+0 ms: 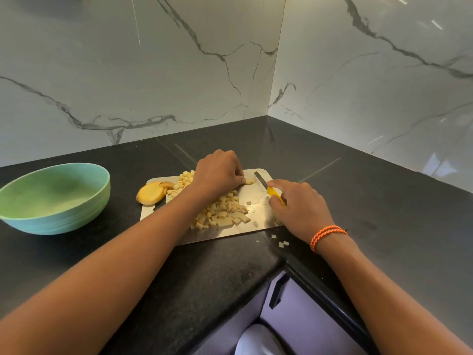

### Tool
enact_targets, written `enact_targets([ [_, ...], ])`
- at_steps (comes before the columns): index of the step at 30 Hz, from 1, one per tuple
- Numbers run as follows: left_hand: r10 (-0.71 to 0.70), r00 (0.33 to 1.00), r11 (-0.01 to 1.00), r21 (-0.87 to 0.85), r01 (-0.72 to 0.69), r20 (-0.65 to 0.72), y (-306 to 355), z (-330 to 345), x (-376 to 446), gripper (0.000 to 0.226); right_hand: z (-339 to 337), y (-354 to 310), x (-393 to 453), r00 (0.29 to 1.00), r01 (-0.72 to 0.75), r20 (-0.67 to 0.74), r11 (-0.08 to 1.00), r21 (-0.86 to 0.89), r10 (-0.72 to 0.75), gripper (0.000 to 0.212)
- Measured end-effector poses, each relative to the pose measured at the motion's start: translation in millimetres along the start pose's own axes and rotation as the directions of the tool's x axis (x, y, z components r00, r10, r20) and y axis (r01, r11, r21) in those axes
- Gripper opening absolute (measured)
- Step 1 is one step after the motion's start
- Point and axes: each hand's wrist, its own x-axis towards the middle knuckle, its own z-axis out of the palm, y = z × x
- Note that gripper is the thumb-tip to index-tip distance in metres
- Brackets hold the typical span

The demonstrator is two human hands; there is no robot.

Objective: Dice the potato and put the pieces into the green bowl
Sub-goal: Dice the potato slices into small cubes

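A steel cutting board point(258, 201) lies on the black counter. My left hand point(217, 172) pinches a potato slice point(250, 181) at the board's far edge. My right hand point(298, 204) grips a yellow-handled knife point(275, 193), its blade pointing away just right of that slice. A heap of diced potato point(220, 213) covers the board's middle, and more dice point(185, 179) sit behind my left wrist. Two round potato slices point(151, 192) hang over the board's left end. The green bowl point(55, 198) stands to the left, with nothing visible inside.
A few stray potato dice point(281, 243) lie on the counter off the board's near right corner. Marble walls meet in a corner behind the counter. The counter's front edge turns inward below the board, with a cabinet handle point(277, 293) under it.
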Motion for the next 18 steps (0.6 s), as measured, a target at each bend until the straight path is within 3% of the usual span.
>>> enact_targets([
  [9,-0.049,0.998,0.999,0.013,0.050,-0.028,7,3,-3,0.019,1,-9,-1,0.999,0.034,0.011,0.999,-0.007,-0.034,0.044],
  [18,-0.077,0.996,0.996,0.031,0.079,-0.043,9,3,-2,0.017,-8,-19,-8,0.992,0.063,0.115,0.997,-0.053,-0.057,0.044],
])
